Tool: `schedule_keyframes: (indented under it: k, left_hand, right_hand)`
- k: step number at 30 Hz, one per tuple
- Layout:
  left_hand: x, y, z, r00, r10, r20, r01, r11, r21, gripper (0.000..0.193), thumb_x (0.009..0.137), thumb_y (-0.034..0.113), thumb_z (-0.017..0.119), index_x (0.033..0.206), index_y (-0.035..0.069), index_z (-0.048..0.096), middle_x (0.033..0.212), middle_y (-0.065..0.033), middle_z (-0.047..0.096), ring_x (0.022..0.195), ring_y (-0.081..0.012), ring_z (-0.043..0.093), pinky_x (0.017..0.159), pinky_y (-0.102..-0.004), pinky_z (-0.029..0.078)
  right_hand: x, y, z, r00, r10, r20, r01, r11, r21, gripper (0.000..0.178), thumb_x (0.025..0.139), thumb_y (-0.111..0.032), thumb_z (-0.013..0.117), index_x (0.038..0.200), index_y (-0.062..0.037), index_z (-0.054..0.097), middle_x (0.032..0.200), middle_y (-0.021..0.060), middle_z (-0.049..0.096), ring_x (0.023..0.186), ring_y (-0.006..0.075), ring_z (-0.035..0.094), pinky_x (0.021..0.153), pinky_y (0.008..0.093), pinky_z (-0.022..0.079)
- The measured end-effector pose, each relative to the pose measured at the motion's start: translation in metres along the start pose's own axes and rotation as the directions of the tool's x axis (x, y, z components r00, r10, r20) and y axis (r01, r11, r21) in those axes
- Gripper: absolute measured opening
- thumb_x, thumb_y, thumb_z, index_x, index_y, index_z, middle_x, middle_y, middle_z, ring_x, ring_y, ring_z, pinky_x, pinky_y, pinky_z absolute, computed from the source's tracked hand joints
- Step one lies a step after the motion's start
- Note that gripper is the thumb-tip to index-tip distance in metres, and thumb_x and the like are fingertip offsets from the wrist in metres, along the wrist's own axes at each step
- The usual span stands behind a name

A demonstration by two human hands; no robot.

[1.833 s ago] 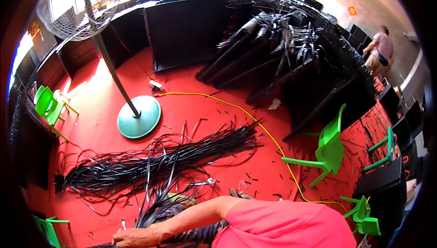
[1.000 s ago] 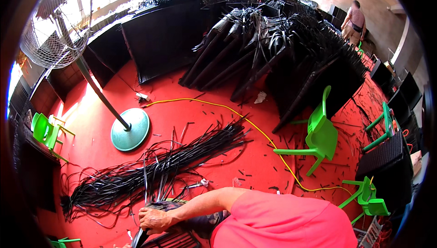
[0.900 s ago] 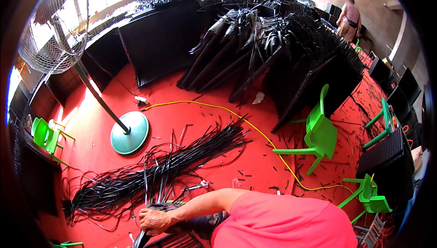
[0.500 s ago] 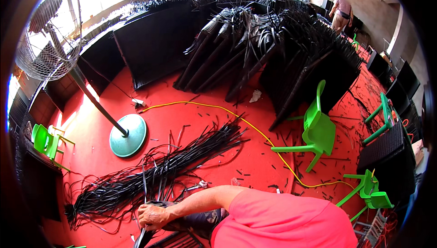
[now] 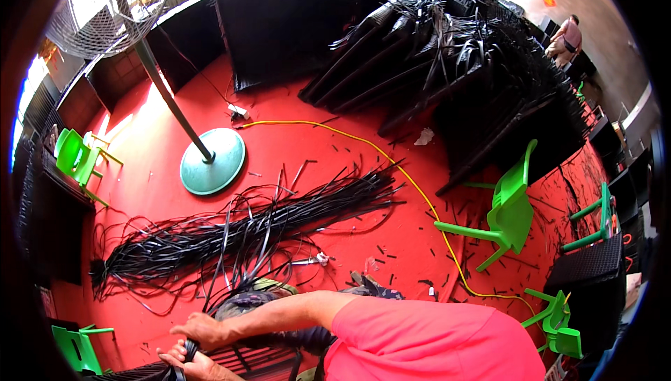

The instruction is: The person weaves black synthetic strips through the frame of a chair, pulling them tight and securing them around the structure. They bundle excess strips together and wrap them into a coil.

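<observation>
At the lower left, my right hand [image 5: 205, 329] is closed round flat black strips [image 5: 189, 350], the bare forearm reaching in from a pink sleeve. My left hand [image 5: 200, 368] is just below it, its fingers wrapped round the same strips; part of it is cut off by the lower edge. Under my forearms lies a dark slatted frame [image 5: 262, 358], mostly covered. Just beyond my hands, a long loose bundle of black strips [image 5: 244, 231] stretches across the red floor, with some strands trailing toward my hands.
A standing fan's round base [image 5: 213, 161] is beyond the bundle. A yellow cable [image 5: 363, 142] crosses the red floor [image 5: 314, 164]. Green chairs stand left [image 5: 78, 157] and right [image 5: 510, 206]. Black woven panels [image 5: 279, 31] line the back, and a person [image 5: 567, 37] is far right.
My view has shifted, so the scene sits differently. My right hand has moved left and slightly up in the picture. My left hand now shows below it, gripping the strips.
</observation>
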State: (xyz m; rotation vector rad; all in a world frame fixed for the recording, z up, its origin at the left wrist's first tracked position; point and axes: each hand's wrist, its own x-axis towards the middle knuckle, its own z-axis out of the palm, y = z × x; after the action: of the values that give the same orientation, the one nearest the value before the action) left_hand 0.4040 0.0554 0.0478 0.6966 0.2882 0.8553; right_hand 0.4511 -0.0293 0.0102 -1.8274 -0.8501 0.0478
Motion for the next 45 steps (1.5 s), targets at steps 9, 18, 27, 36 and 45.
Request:
schedule_keyframes:
  k: [9, 18, 27, 36, 45]
  left_hand:
    - [0.003, 0.023, 0.040, 0.899, -0.059, 0.435, 0.169, 0.961, -0.218, 0.014, 0.092, 0.014, 0.047, 0.100, 0.004, 0.052, 0.058, 0.0044, 0.028, 0.056, -0.0085, 0.029, 0.066, -0.0286, 0.031]
    - [-0.012, 0.031, 0.065, 0.961, -0.164, 0.225, 0.236, 0.907, -0.348, 0.013, 0.090, 0.012, 0.051, 0.094, 0.002, 0.058, 0.058, 0.0029, 0.033, 0.059, -0.0106, 0.037, 0.082, -0.0324, 0.040]
    - [0.001, 0.023, 0.064, 0.904, -0.303, 0.300, 0.405, 0.832, -0.379, 0.019, 0.086, 0.021, 0.057, 0.096, 0.005, 0.060, 0.071, -0.0030, 0.052, 0.084, -0.0203, 0.053, 0.096, -0.0430, 0.036]
    - [-0.077, -0.005, 0.092, 0.785, -0.452, 0.423, 0.389, 0.892, 0.231, 0.081, 0.073, 0.047, 0.068, 0.131, 0.002, 0.033, 0.127, -0.0154, 0.043, 0.119, -0.0261, 0.042, 0.102, -0.0443, 0.033]
    - [-0.109, 0.025, 0.189, 0.365, -0.093, 0.926, -0.928, -0.115, 0.354, 0.084, 0.059, 0.027, 0.079, 0.128, 0.001, 0.038, 0.122, -0.0173, 0.043, 0.114, -0.0319, 0.042, 0.096, -0.0407, 0.035]
  right_hand:
    - [0.010, 0.076, -0.131, 0.977, -0.213, 0.011, 0.212, 0.963, -0.165, 0.013, 0.070, -0.012, 0.058, 0.082, -0.0172, 0.058, 0.067, 0.0062, 0.059, 0.064, 0.0252, 0.061, 0.053, 0.0369, 0.047]
    - [0.029, 0.034, -0.290, 0.963, -0.270, 0.025, 0.264, 0.916, -0.300, 0.043, 0.064, 0.001, 0.062, 0.105, -0.0129, 0.057, 0.081, 0.0076, 0.061, 0.075, 0.0226, 0.060, 0.065, 0.0327, 0.047]
    - [0.030, 0.006, -0.316, 0.971, -0.191, 0.141, 0.234, 0.874, -0.427, 0.021, 0.073, -0.005, 0.058, 0.093, -0.0078, 0.056, 0.067, 0.0126, 0.056, 0.065, 0.0313, 0.058, 0.058, 0.0391, 0.043]
    - [0.077, -0.067, -0.361, 0.864, -0.471, 0.178, 0.487, 0.689, -0.537, 0.006, 0.076, -0.007, 0.053, 0.080, -0.0043, 0.057, 0.067, 0.0153, 0.057, 0.060, 0.0315, 0.057, 0.055, 0.0388, 0.044]
    - [0.047, -0.010, -0.343, 0.958, -0.214, 0.191, 0.286, 0.669, -0.686, 0.021, 0.077, -0.012, 0.058, 0.097, -0.0154, 0.057, 0.068, 0.0109, 0.058, 0.061, 0.0312, 0.057, 0.051, 0.0407, 0.041]
